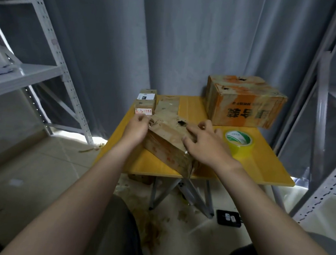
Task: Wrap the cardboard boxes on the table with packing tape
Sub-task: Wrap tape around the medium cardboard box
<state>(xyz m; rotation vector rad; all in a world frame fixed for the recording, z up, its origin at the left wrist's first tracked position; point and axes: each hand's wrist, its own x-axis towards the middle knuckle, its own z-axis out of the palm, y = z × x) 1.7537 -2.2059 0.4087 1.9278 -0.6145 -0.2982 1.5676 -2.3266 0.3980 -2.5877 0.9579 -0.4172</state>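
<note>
Left hand (137, 128) and right hand (206, 147) on cardboard box (166, 149)

Left hand (136, 127) is gripping the left end of the worn cardboard box (168, 145), which is lying askew on the yellow table (259, 169). Right hand (205, 144) is pressing on its top, fingers spread. Tape roll (239, 144) is lying flat just beside the right hand. Large orange-printed box (244, 104) and small labelled box (146, 103) are sitting along the far edge.

The left hand (137, 128) and right hand (207, 148) are bare, and the forearms (91, 181) are uncovered throughout. Dark grey trousers (116, 233) clothe both legs at six o'clock.
</note>
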